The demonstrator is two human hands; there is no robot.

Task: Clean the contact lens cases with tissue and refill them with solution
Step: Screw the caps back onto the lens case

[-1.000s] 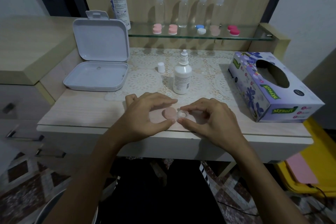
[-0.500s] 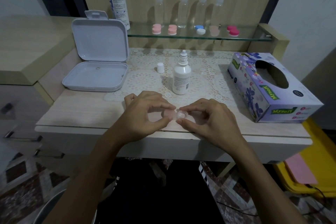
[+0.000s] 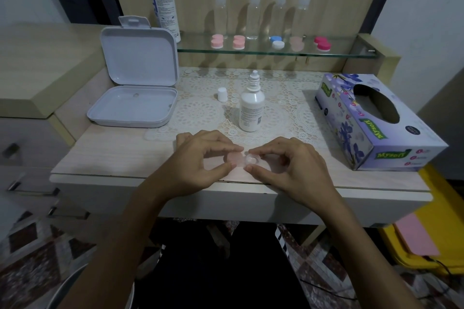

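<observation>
Bare forearms, dark white-striped trousers point(image 3: 281, 241)

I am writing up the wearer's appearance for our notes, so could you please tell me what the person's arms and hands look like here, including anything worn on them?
Both forearms are bare from the bottom edge of the picture up to the wrists, with no sleeves in view. The left hand and right hand show no gloves, rings, watch or bracelets. Fingernails look short and unpainted.
</observation>
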